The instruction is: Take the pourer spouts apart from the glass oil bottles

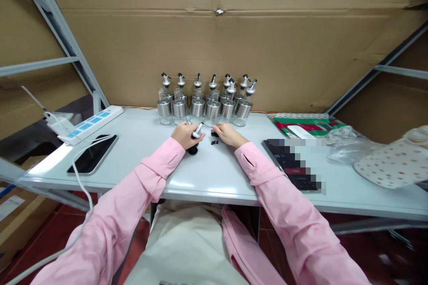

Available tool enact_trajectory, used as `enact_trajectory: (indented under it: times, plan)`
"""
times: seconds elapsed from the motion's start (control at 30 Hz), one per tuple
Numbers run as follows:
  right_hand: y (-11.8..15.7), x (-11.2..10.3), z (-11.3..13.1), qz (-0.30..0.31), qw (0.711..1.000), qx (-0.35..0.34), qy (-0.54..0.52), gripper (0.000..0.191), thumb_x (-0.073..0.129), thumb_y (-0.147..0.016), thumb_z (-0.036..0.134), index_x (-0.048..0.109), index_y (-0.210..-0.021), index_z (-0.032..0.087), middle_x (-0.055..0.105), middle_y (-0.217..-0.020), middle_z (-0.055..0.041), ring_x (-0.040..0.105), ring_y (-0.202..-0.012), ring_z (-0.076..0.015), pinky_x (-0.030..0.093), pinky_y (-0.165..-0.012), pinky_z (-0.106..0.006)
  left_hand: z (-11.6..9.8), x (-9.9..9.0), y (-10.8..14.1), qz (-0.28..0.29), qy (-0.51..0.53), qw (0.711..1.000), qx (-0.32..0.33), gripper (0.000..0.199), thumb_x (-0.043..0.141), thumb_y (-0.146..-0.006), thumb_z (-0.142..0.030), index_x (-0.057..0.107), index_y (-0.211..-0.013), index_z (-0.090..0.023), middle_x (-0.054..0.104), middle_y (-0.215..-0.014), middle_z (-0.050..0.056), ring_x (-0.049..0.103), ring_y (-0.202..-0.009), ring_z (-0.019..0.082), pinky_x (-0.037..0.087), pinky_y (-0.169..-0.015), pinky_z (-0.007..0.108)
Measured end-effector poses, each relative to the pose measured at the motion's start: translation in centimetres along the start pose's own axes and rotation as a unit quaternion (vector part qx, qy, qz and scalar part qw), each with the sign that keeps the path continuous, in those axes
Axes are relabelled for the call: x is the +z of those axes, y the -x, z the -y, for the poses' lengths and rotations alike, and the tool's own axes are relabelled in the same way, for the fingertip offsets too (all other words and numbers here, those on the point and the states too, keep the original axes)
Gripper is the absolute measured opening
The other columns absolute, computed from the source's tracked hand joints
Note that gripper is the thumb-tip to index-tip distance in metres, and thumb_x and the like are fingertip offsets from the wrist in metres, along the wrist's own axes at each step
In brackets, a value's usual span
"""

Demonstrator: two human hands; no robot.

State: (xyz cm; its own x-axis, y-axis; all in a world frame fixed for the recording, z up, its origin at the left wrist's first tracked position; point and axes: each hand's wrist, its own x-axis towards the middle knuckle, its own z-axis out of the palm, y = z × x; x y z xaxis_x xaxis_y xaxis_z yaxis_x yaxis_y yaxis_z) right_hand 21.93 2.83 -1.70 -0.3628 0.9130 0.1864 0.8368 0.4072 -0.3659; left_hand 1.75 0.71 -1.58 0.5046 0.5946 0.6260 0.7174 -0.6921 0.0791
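My left hand [185, 135] is closed round a silver bottle pourer [197, 131] with a dark tip. Black round parts [192, 149] show just under that hand. My right hand [231, 135] has its thumb and fingertips drawn together at small black pieces [214, 133]; what it pinches is too small to make out. Several more tiny black pieces [214, 142] lie on the table below its fingertips. Behind both hands stand two rows of glass bottles with steel sleeves [213, 109]. The back row carries pourers; in front, the two right-hand bottles appear to have them.
On the left of the white table [214, 173] are a power strip [92, 124] and a phone [93, 155] with a white cable. Another phone [287, 164], partly pixelated, lies right. Beyond it are green-red packaging [304, 124] and dotted fabric [394, 160]. Cardboard [214, 44] walls the back.
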Motion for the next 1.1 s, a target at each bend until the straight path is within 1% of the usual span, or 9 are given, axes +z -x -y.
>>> enact_trajectory:
  times: [0.13, 0.23, 0.33, 0.43, 0.6, 0.77, 0.9, 1.1]
  plan:
    - [0.0, -0.6, -0.5, -0.028, 1.0, 0.009, -0.009, 0.041, 0.035, -0.093, 0.026, 0.071, -0.087, 0.009, 0.069, -0.093, -0.0119, 0.062, -0.086, -0.0168, 0.04, -0.081, -0.021, 0.0, 0.1, 0.0, 0.002, 0.005, 1.0, -0.004, 0.025, 0.05, -0.08, -0.041, 0.05, -0.067, -0.02, 0.058, -0.06, 0.001, 0.05, -0.055, 0.014, 0.043, -0.068, 0.028]
    - [0.1, -1.1, -1.0, -0.051, 0.998, 0.022, -0.021, 0.043, 0.032, -0.094, 0.029, 0.07, -0.087, 0.009, 0.069, -0.093, -0.0121, 0.063, -0.085, -0.0172, 0.04, -0.08, -0.022, 0.0, 0.0, 0.0, 0.007, 0.004, 1.0, -0.004, 0.025, 0.05, -0.08, -0.041, 0.05, -0.068, -0.019, 0.059, -0.062, 0.001, 0.05, -0.055, 0.014, 0.043, -0.068, 0.029]
    - [0.2, -1.1, -1.4, -0.034, 0.998, 0.037, -0.026, 0.046, 0.031, -0.095, 0.032, 0.07, -0.083, 0.01, 0.07, -0.091, -0.0129, 0.064, -0.085, -0.0188, 0.04, -0.079, -0.023, 0.0, 0.0, 0.0, 0.008, 0.006, 1.0, -0.005, 0.024, 0.05, -0.079, -0.041, 0.051, -0.068, -0.02, 0.058, -0.061, 0.001, 0.051, -0.055, 0.015, 0.042, -0.067, 0.029]
    - [0.1, -0.7, -1.7, -0.018, 0.999, 0.042, -0.028, 0.048, 0.032, -0.094, 0.035, 0.07, -0.079, 0.011, 0.07, -0.088, -0.0137, 0.064, -0.084, -0.0203, 0.04, -0.08, -0.024, 0.1, 0.1, 0.0, 0.004, 0.013, 1.0, -0.005, 0.023, 0.051, -0.079, -0.04, 0.051, -0.068, -0.02, 0.057, -0.06, 0.001, 0.051, -0.055, 0.015, 0.042, -0.067, 0.029]
    - [-0.1, -0.4, -1.6, -0.024, 0.999, 0.034, -0.023, 0.049, 0.032, -0.094, 0.038, 0.07, -0.078, 0.013, 0.071, -0.086, -0.0128, 0.065, -0.084, -0.0197, 0.04, -0.079, -0.023, 0.1, 0.2, 0.1, 0.004, 0.012, 1.0, -0.006, 0.024, 0.05, -0.079, -0.041, 0.05, -0.067, -0.02, 0.057, -0.059, 0.0, 0.05, -0.054, 0.015, 0.042, -0.066, 0.028]
    - [0.0, -0.6, -1.3, -0.016, 0.998, 0.047, -0.023, 0.048, 0.033, -0.094, 0.037, 0.071, -0.079, 0.012, 0.071, -0.081, -0.0127, 0.065, -0.081, -0.0209, 0.041, -0.076, -0.024, 0.0, 0.1, 0.1, 0.006, 0.008, 1.0, -0.006, 0.025, 0.05, -0.079, -0.042, 0.05, -0.067, -0.02, 0.057, -0.059, 0.001, 0.05, -0.054, 0.015, 0.043, -0.066, 0.028]
    - [0.1, -0.6, -1.2, -0.013, 0.998, 0.044, -0.036, 0.048, 0.033, -0.094, 0.037, 0.071, -0.081, 0.012, 0.071, -0.077, -0.0114, 0.066, -0.078, -0.0202, 0.041, -0.074, -0.024, -0.1, 0.0, 0.0, 0.011, 0.011, 1.0, -0.006, 0.024, 0.051, -0.079, -0.041, 0.05, -0.067, -0.02, 0.056, -0.059, 0.0, 0.05, -0.054, 0.014, 0.042, -0.066, 0.028]
    - [0.2, -0.8, -0.8, -0.021, 0.998, 0.04, -0.05, 0.049, 0.032, -0.094, 0.038, 0.071, -0.081, 0.011, 0.07, -0.073, -0.0091, 0.065, -0.071, -0.0168, 0.042, -0.07, -0.021, -0.1, -0.1, 0.0, 0.009, 0.007, 1.0, -0.001, 0.025, 0.05, -0.079, -0.041, 0.049, -0.066, -0.02, 0.057, -0.059, 0.0, 0.05, -0.053, 0.014, 0.043, -0.066, 0.028]
